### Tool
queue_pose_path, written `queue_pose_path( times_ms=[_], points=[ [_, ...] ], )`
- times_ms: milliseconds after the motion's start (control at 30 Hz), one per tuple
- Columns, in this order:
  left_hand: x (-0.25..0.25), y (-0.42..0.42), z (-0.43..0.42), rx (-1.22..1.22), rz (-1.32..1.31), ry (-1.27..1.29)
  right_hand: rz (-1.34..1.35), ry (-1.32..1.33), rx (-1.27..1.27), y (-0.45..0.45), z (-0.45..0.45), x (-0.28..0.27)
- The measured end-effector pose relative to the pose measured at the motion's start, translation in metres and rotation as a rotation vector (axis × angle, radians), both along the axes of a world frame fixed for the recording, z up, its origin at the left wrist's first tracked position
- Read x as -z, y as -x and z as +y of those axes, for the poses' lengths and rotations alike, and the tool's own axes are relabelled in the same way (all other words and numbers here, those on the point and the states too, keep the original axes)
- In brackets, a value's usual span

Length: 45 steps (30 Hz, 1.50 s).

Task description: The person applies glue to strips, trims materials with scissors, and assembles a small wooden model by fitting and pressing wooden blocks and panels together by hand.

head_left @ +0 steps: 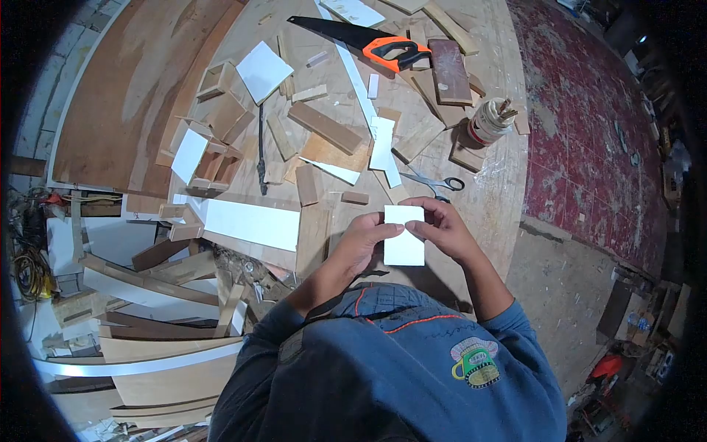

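Between my two hands is a small white rectangular board [403,247], held upright in front of my chest at the table's near edge. My left hand [364,239] grips its left side, the thumb lying across the white face. On the other side my right hand [442,228] pinches the upper right part, thumb on the face and fingers behind. The fingers behind the board are partly hidden. Just beyond my right hand lie scissors [434,182]. A short brown wood block [355,198] rests close to my left hand.
A handsaw with an orange handle [383,51] lies at the far side of the wooden table [493,195]. A jar [488,125] holding sticks stands at the right on a wood block. Wood offcuts, white strips and small box-like wooden pieces [213,162] cover the left and middle.
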<state>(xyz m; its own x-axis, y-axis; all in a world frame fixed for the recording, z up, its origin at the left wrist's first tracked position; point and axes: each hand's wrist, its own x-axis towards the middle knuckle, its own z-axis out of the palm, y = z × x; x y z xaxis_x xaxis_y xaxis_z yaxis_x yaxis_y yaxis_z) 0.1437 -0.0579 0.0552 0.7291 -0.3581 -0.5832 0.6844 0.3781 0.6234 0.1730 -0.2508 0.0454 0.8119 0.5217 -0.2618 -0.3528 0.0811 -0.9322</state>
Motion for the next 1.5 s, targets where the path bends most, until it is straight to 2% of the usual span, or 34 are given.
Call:
queue_pose_path(
  times_ms=[133,200,267,367,433,667,800,833,933,1000,1033,1133,1200,1300,1367,1500],
  points=[
    [-0.004,0.002,-0.002,-0.007,-0.091,-0.049,-0.048,0.001,0.009,0.001,0.000,0.001],
    [-0.003,0.002,-0.002,-0.005,-0.142,-0.089,-0.296,0.004,0.044,0.002,0.001,0.001],
    [-0.003,0.002,0.001,0.047,-0.331,-0.159,-0.303,0.006,0.055,0.004,0.000,-0.012],
    [-0.007,0.003,0.004,0.103,-0.363,-0.154,-0.342,0.049,-0.012,0.000,-0.007,-0.018],
    [-0.007,0.005,0.005,0.117,-0.399,-0.185,-0.661,0.119,-0.122,-0.004,-0.010,-0.014],
    [-0.012,0.002,0.002,0.118,-0.679,-0.366,-0.528,0.091,0.063,0.001,-0.008,-0.027],
    [-0.015,0.000,0.002,0.096,-0.861,-0.490,-0.693,0.125,0.058,-0.001,-0.010,-0.021],
    [-0.016,0.000,0.003,0.097,-0.860,-0.489,-0.765,0.130,0.059,-0.002,-0.010,-0.021],
    [-0.018,0.000,0.005,0.146,-0.843,-0.514,-0.766,0.157,0.052,0.003,-0.008,-0.030],
    [-0.021,0.002,0.004,0.155,-0.592,-0.359,-0.790,0.203,-0.004,0.003,-0.010,-0.032],
    [-0.018,0.003,0.004,0.156,-0.590,-0.359,-0.812,0.250,-0.060,0.003,-0.010,-0.033],
    [-0.007,0.006,0.003,0.183,-0.553,-0.290,-0.711,0.196,-0.048,0.003,-0.008,-0.032],
    [-0.004,0.007,-0.004,0.074,-0.485,-0.138,-0.669,0.175,-0.032,0.003,-0.006,-0.030],
    [0.002,0.005,-0.006,0.074,-0.442,-0.092,-0.651,0.202,-0.019,0.002,-0.005,-0.026],
    [0.002,0.005,-0.003,0.111,-0.412,-0.126,-0.510,0.214,-0.053,0.002,-0.007,-0.028],
    [0.009,0.007,-0.003,0.126,-0.413,-0.120,-0.526,0.152,-0.050,0.002,-0.007,-0.015]
  ],
)
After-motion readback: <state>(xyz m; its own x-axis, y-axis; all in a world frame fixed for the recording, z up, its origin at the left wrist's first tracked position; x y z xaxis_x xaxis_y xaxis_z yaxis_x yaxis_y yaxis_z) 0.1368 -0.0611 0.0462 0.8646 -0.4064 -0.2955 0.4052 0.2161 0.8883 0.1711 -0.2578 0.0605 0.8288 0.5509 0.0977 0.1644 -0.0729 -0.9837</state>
